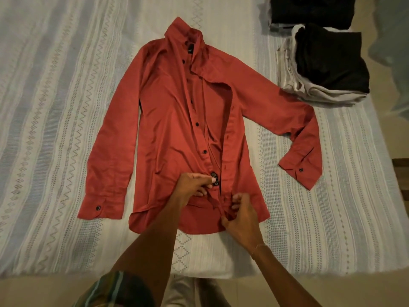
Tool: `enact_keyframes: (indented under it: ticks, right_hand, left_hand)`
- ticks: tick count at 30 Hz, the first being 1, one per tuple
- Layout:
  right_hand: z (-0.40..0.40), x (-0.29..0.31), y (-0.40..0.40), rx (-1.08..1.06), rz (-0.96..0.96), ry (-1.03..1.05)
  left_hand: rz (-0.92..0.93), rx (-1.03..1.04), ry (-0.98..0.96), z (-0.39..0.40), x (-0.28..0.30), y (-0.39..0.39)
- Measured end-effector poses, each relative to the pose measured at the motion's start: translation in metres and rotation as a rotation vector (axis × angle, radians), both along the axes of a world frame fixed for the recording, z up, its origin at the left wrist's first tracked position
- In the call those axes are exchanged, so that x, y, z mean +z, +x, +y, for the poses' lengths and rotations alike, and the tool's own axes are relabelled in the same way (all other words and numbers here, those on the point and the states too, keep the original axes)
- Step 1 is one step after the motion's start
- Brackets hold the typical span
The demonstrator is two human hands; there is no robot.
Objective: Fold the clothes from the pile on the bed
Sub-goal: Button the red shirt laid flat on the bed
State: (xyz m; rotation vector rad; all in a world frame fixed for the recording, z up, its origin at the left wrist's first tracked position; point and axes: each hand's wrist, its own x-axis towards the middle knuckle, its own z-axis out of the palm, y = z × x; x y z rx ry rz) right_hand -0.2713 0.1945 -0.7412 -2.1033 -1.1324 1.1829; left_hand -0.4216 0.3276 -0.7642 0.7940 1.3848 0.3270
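Note:
A red long-sleeved shirt (pixel 168 111) with dark buttons lies face up on the bed, collar at the far end, both sleeves spread outward. Its front is unbuttoned and gapes open down the middle. My left hand (pixel 192 185) pinches the button-side placket near the hem, beside a small black label. My right hand (pixel 239 216) grips the buttonhole-side placket at the bottom hem, fingers curled round the cloth. The two hands sit close together over the lower front of the shirt.
The bed carries a pale striped patterned cover (pixel 55 107). At the far right stand two stacks of folded clothes: black on grey (pixel 327 69) and a black stack (pixel 309 12) behind it. The bed's near edge (pixel 66 273) runs below the shirt.

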Motion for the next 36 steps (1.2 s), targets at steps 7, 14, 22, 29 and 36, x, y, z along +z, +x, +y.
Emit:
enact_keyframes:
  ticks: [7,14,22,29,36]
  right_hand:
    - [-0.018,-0.003,0.010,-0.038,0.105,0.093]
    - [0.006,-0.011,-0.006,0.158,-0.509,0.090]
    - [0.049,0.010,-0.015,-0.263,-0.142,0.287]
    - [0.061,-0.022,-0.034,0.001,-0.331,0.359]
    - [0.059,-0.032,-0.030,-0.108,-0.209,0.393]
  left_hand:
    - [-0.025,-0.014,-0.057,0.006,-0.004,-0.004]
    - [-0.052,-0.038,-0.103,0.010,-0.008,-0.009]
    - [-0.076,-0.059,-0.122,0.012,-0.011,-0.011]
    - [-0.073,-0.074,-0.125,0.012,-0.013,-0.012]
    - [-0.052,-0.041,-0.104,0.009,-0.013,-0.008]
